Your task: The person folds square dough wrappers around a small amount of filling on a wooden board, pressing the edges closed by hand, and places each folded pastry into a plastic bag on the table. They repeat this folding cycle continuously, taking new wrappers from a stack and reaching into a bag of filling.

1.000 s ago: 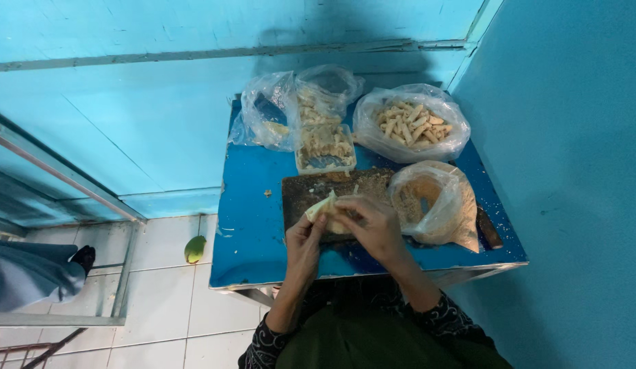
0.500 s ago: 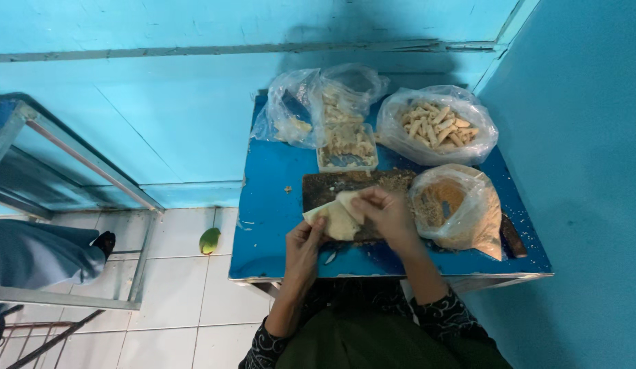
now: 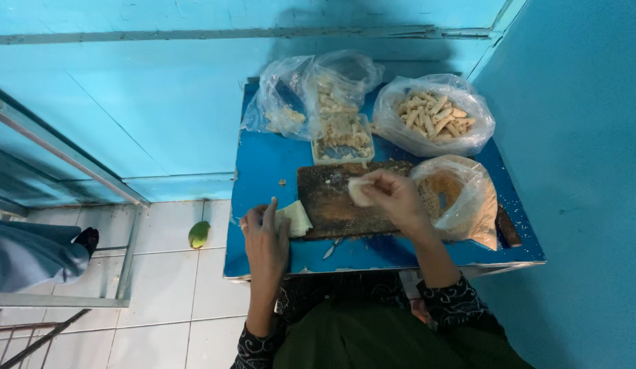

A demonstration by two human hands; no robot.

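One view, head camera: everything is placed relative to the dark cutting board (image 3: 345, 198) on the small blue table (image 3: 263, 160).
Right hand (image 3: 396, 195): over the board's right half, fingers pinched shut on a pale wrapper (image 3: 359, 191) that pokes out leftward from the fingertips.
Wrapper's lie: held just above the board's middle; whether it touches the wood cannot be told.
Left hand (image 3: 265, 236): off the board's left edge, fingers stretched flat and open, pressing on a stack of pale sheets (image 3: 295, 219) that touches the board's lower left corner.
Key relation: the sheets lie left of and nearer the person than the held wrapper; the left hand is already on them, the right hand well apart.
Behind the board: a clear tub (image 3: 342, 140) and a bag of rolled sticks (image 3: 434, 116).
Right of the board: a bag of crumbs (image 3: 461, 195), just beside the right hand.
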